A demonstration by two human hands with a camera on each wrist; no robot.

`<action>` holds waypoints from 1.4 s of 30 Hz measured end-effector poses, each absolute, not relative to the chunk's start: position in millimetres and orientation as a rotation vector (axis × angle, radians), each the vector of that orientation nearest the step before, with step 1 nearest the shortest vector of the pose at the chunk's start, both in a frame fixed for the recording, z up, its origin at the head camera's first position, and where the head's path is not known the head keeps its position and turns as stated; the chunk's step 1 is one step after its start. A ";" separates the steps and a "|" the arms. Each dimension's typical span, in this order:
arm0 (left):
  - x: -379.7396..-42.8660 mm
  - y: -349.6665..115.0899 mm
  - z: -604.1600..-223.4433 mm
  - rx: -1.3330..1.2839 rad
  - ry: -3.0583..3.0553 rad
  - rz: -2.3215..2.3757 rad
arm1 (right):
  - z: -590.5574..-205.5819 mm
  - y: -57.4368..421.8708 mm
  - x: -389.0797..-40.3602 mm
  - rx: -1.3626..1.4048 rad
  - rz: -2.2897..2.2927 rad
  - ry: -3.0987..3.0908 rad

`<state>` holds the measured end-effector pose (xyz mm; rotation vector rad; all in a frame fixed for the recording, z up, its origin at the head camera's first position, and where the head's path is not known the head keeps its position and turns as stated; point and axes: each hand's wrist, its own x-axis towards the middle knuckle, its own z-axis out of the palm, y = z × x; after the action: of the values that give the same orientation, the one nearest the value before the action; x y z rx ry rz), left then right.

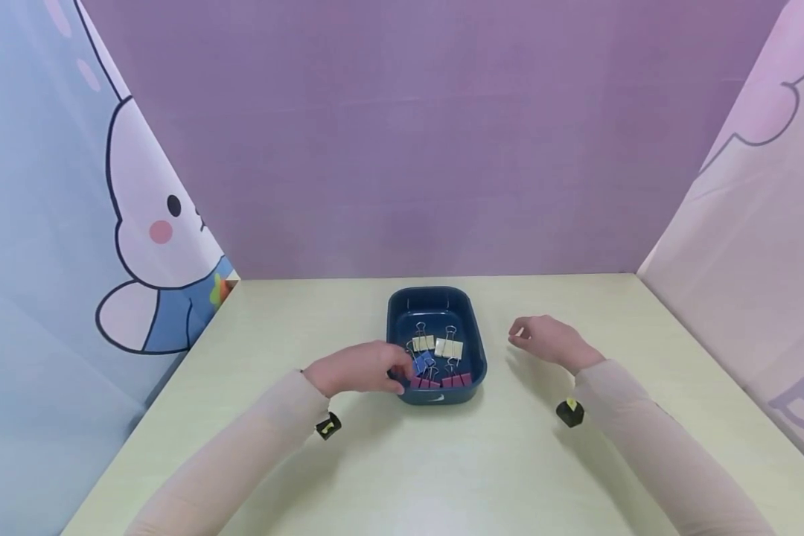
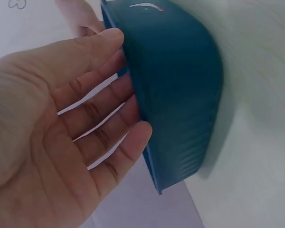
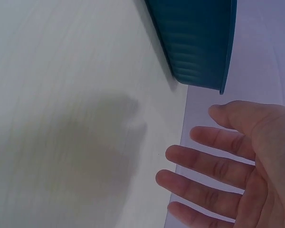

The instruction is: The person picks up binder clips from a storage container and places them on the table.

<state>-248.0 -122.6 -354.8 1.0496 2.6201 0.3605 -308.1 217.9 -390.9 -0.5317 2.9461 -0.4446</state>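
A dark blue tray (image 1: 435,397) stands upright on the table with several binder clips inside. Two cream binder clips (image 1: 448,348) lie toward its middle, a blue binder clip (image 1: 423,363) nearer the left side, and dark red binder clips (image 1: 457,381) along the near end. My left hand (image 1: 365,368) reaches over the tray's near left corner, its fingers loosely bent. In the left wrist view, several fingertips pass behind the rim and are hidden, with the thumb beside the rim. To the right of the tray, my right hand (image 1: 546,340) hovers above the table with relaxed fingers and holds nothing.
The pale table (image 1: 442,461) meets a purple backdrop (image 1: 435,149) along its far edge. A cloth with a printed rabbit (image 1: 154,223) hangs on the left, and another printed cloth (image 1: 764,260) on the right. Dark wrist straps (image 1: 569,412) sit at both sleeves.
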 end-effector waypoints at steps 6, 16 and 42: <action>-251.4 -122.9 -356.7 1.078 2.618 0.330 | -385.2 213.3 -309.8 -0.537 -0.434 2.964; -253.1 -120.5 -350.2 1.050 2.614 0.261 | -358.8 186.7 -310.9 -0.575 -0.452 2.988; -256.1 -112.8 -351.8 1.113 2.639 0.189 | -347.7 87.8 -300.3 -0.947 -0.205 2.694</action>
<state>-256.1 -112.8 -351.8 1.1134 2.6395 0.1885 -300.3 87.8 -347.7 -0.9468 2.6943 -0.2046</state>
